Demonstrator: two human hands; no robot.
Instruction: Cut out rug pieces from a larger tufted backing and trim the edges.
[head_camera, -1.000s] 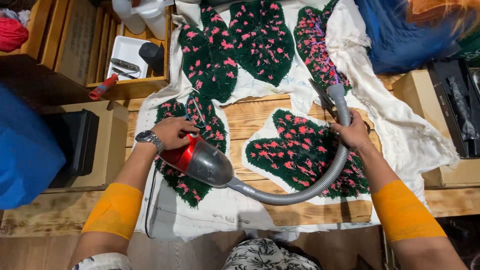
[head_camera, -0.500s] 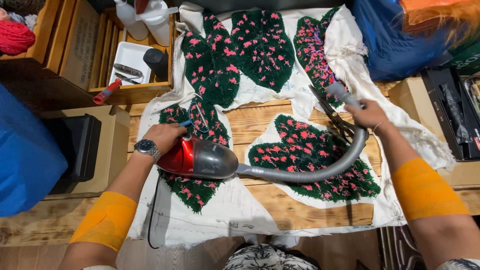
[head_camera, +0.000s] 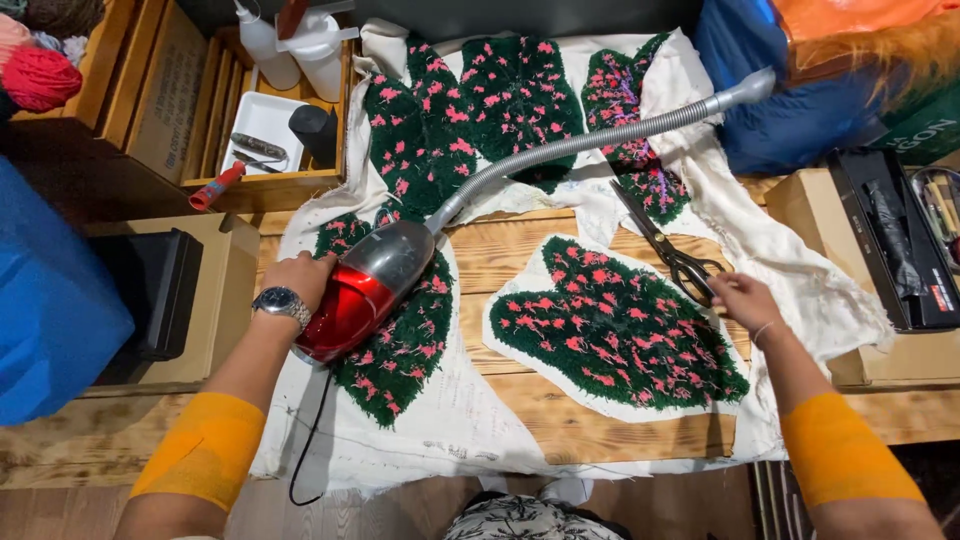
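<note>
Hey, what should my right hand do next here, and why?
Probably close the right hand on the scissors: its fingers already sit at the handles, the vacuum hose lies free, and the left hand steadies the red vacuum.

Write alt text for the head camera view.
The left hand grips a red handheld vacuum lying on green tufted pieces with pink flecks, its grey hose stretching up and right. The right hand touches black scissors on the white backing cloth.

One vacuum (head_camera: 365, 290); one scissors (head_camera: 670, 245); two bottles (head_camera: 300, 45).
</note>
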